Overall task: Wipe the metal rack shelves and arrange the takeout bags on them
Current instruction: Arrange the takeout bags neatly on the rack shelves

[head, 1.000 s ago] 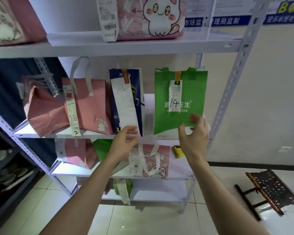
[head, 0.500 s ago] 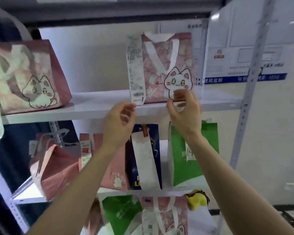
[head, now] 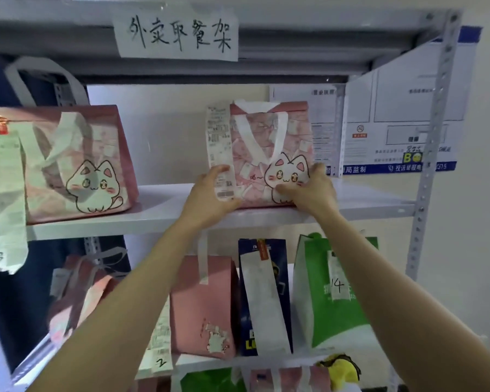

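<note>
Pink bag (head: pixel 256 157) stands upright on shelf (head: pixel 365 198), cat print facing outward.

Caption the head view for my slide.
A person's left hand and right hand grip the pink cat-print takeout bag on the white metal rack shelf.

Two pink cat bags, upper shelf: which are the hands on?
The right-hand cat bag, with the receipt hanging down its left edge. The left hand and right hand grip its lower corners. The left-hand cat bag sits apart, untouched.

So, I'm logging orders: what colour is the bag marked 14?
The bag is green with white lettering; the head view shows it.
</note>
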